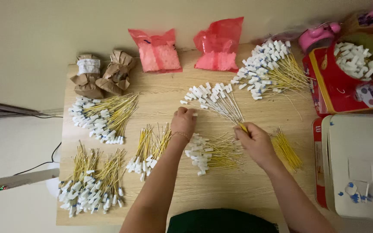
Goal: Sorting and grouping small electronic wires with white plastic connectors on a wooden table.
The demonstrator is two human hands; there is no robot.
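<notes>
My right hand grips the yellow ends of a fanned bundle of thin yellow wires with white plastic tips that lies on the wooden table. My left hand pinches a small white tip at the left edge of that fan. Just below both hands lies another loose pile of white-tipped yellow wires. A short bunch of bare yellow wires rests right of my right hand.
More wire bundles lie at far right, left, centre left and front left. Two red plastic bags and two brown paper bundles line the back. A red tin holds white tips; a white box stands at right.
</notes>
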